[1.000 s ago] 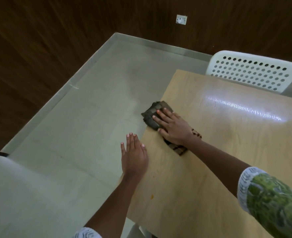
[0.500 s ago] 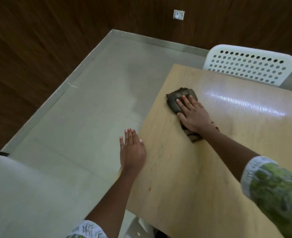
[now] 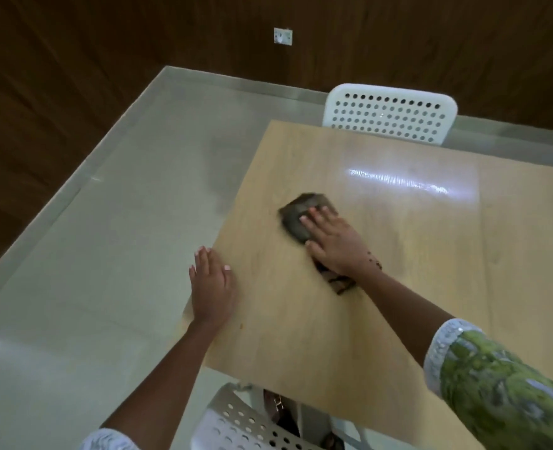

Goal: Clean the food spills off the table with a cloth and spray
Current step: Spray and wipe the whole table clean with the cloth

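A pale wooden table (image 3: 415, 287) fills the right and centre of the frame, with grey floor to its left and dark wood-panelled walls across the top.

My right hand (image 3: 335, 243) lies just right of the frame's centre, fingers straight and together, pressing flat on a dark cloth (image 3: 296, 219). The cloth shows beyond my fingertips toward the upper left, blurred, and a crumpled end of it pokes out under my wrist toward the lower right. My forearm runs down to the lower right corner, where a green patterned sleeve (image 3: 502, 394) with a white cuff covers it.

My left hand (image 3: 211, 287) is left of centre, fingers straight and close together, resting flat at the table's left edge, well apart from the cloth. A small orange speck (image 3: 241, 326) sits on the wood just right of that wrist.

A white perforated chair (image 3: 389, 113) stands at the far side of the table, upper right. Another white perforated chair (image 3: 236, 423) shows at the bottom edge. A small white wall socket (image 3: 282, 36) sits at top centre.
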